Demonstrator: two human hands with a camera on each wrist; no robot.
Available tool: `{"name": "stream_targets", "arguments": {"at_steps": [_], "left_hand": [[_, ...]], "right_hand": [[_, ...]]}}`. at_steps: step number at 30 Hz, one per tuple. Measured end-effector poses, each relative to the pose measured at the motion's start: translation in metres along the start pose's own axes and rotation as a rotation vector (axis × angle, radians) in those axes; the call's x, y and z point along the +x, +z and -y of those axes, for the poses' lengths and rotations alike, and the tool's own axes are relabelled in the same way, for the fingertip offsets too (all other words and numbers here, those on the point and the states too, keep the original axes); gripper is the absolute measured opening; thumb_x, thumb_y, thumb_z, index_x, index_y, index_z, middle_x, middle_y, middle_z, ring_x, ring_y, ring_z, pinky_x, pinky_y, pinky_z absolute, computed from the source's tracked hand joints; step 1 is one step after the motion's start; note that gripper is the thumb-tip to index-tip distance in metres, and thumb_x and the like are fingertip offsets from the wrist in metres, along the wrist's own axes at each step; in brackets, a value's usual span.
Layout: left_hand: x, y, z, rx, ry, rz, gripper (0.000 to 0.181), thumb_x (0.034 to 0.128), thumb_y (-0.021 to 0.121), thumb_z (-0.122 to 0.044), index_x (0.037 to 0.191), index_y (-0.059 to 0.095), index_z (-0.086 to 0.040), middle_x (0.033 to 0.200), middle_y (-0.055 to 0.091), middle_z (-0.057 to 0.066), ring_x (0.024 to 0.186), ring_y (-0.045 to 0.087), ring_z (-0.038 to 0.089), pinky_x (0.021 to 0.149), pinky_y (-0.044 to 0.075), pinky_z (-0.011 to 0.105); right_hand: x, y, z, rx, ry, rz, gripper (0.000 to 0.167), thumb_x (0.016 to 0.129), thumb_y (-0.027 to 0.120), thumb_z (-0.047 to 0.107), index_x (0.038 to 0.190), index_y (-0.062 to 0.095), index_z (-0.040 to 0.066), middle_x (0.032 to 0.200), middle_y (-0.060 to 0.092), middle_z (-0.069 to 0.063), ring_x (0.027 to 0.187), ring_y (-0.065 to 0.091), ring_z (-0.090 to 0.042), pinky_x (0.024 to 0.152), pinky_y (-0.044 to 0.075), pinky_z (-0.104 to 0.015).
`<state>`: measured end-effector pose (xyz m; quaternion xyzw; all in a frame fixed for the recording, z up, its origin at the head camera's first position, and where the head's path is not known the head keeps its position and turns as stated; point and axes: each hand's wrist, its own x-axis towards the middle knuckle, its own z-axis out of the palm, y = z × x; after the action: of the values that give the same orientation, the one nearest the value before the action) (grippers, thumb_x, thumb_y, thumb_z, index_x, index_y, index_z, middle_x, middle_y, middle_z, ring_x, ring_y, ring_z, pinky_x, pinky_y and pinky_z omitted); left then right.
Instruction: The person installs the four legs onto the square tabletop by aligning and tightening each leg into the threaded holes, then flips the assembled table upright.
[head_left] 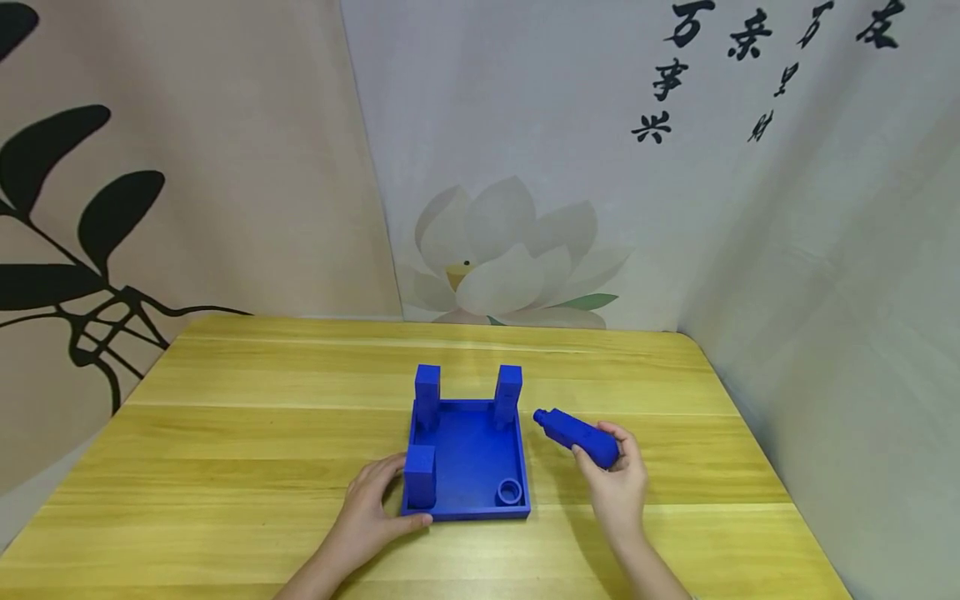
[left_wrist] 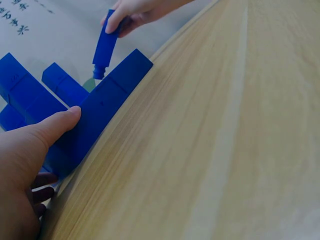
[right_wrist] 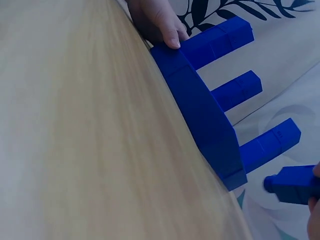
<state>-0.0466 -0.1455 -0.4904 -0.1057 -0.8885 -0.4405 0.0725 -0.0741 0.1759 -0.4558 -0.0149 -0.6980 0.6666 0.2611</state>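
Note:
A blue square toy tabletop lies upside down on the wooden table, its raised rim facing up. Three blue legs stand upright in its two far corners and near left corner; the near left leg is beside my left hand. That hand grips the near left corner, thumb on the front edge and fingers along the left side. At the near right corner is a round, hollow socket. My right hand holds a loose blue table leg by its thick end. Its narrow knobbed end points left, apart from the tabletop.
The wooden table has yellowish, striped grain. A pale cloth backdrop with a printed flower and dark characters hangs behind its far edge. More cloth runs along the right side.

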Motion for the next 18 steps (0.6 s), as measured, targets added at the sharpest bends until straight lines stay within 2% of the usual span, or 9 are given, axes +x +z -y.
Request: {"name": "stream_targets", "arguments": {"at_steps": [8, 12, 14, 18], "left_hand": [[0.0, 0.0, -0.001, 0.003, -0.002, -0.003, 0.085, 0.0585, 0.089, -0.046, 0.13, 0.058, -0.011, 0.13, 0.058, 0.005, 0.121, 0.045, 0.031, 0.1, 0.028, 0.059], [0.0, 0.0, -0.001, 0.003, -0.002, -0.002, 0.084, 0.0596, 0.088, -0.047, 0.13, 0.058, -0.011, 0.129, 0.058, 0.005, 0.121, 0.046, 0.031, 0.099, 0.028, 0.06], [0.0, -0.001, -0.001, 0.0, -0.008, 0.003, 0.084, 0.0599, 0.088, -0.047, 0.13, 0.058, -0.012, 0.129, 0.058, 0.005, 0.121, 0.046, 0.031, 0.1, 0.028, 0.06], [0.0, -0.001, -0.001, -0.005, -0.018, 0.014, 0.084, 0.0603, 0.087, -0.048, 0.13, 0.057, -0.012, 0.13, 0.057, 0.005, 0.122, 0.045, 0.031, 0.1, 0.027, 0.06]], "right_hand": [[0.002, 0.001, 0.014, 0.011, 0.011, 0.005, 0.046, 0.072, 0.075, -0.015, 0.112, 0.052, -0.01, 0.094, 0.067, 0.0, 0.083, 0.063, -0.01, 0.069, 0.051, -0.017], [0.003, 0.002, 0.022, -0.004, 0.031, 0.005, 0.043, 0.074, 0.076, -0.012, 0.111, 0.054, -0.009, 0.089, 0.068, 0.001, 0.081, 0.063, -0.009, 0.069, 0.049, -0.018], [0.003, 0.003, 0.025, 0.004, 0.032, 0.015, 0.04, 0.075, 0.075, -0.011, 0.11, 0.056, -0.009, 0.09, 0.068, 0.0, 0.083, 0.063, -0.01, 0.074, 0.05, -0.018], [0.004, 0.004, 0.027, 0.068, -0.009, 0.072, 0.036, 0.078, 0.071, -0.013, 0.111, 0.057, -0.011, 0.097, 0.07, -0.003, 0.09, 0.066, -0.014, 0.082, 0.051, -0.021]]}}
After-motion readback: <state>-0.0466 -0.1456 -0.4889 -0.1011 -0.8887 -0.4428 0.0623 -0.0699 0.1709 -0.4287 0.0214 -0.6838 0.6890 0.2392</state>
